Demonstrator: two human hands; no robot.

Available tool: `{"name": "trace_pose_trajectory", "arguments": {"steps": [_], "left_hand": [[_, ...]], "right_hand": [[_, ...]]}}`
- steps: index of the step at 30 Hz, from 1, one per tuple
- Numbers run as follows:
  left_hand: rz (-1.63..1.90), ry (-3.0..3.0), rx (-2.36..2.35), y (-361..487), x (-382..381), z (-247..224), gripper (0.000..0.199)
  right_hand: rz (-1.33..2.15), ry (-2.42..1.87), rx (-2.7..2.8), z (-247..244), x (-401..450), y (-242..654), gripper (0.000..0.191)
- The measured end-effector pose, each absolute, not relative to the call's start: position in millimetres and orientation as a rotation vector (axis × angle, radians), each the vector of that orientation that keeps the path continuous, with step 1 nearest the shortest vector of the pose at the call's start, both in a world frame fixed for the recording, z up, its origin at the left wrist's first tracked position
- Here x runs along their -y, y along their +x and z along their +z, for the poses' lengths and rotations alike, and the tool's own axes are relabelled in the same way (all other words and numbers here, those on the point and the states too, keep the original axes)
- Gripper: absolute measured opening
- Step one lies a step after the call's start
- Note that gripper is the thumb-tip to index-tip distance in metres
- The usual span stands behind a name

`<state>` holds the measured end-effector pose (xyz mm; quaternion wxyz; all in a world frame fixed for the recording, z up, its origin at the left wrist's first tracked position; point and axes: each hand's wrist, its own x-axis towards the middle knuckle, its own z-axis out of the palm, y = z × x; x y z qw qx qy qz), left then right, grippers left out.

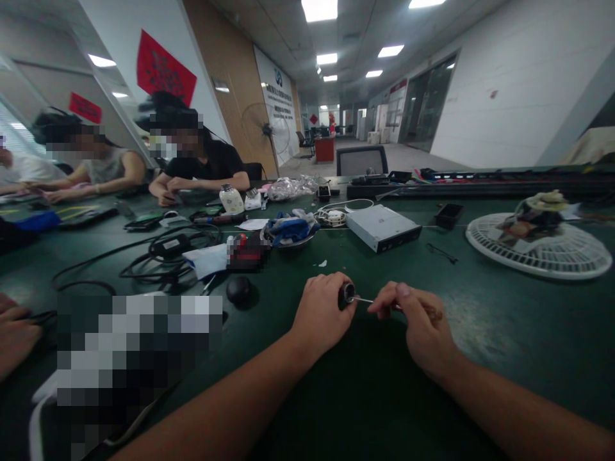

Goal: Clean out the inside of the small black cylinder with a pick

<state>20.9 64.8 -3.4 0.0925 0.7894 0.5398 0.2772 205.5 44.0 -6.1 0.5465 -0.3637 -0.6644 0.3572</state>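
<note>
Cylindrical part: dark, small (pixel 346 293), above the worktop (pixel 384 410); round open end faces right and toward the viewer; the rest of its axis is hidden.
Thin-shafted tool: long axis nearly level (pixel 364 299); shaft points left, its tip at the part's open end; insertion depth cannot be told.
Left hand: clamped around the cylindrical part (pixel 321 307).
Right hand: clamped on the tool's handle (pixel 425 320), near the left hand but apart.
Bowl: holds blue-and-white fabric (pixel 288 228), rim partly covered (pixel 300 244).
Worktop: dark green; white fan grille at right (pixel 538 253).
Room: ceiling lights, glass doors (pixel 427 105).
</note>
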Motion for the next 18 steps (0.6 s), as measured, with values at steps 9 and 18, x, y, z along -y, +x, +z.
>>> {"name": "trace_pose_trajectory", "arguments": {"steps": [9, 18], "left_hand": [[0.803, 2.407, -1.572, 21.5, -64.3, -2.6, 0.014], [0.76, 2.434, -1.604, 20.2, -65.2, -3.7, 0.015]], "right_hand": [[0.861, -0.934, 1.599, -3.0, -45.5, 202.9, 0.048], [0.862, -0.971, 1.591, -2.5, -45.6, 203.1, 0.048]]}}
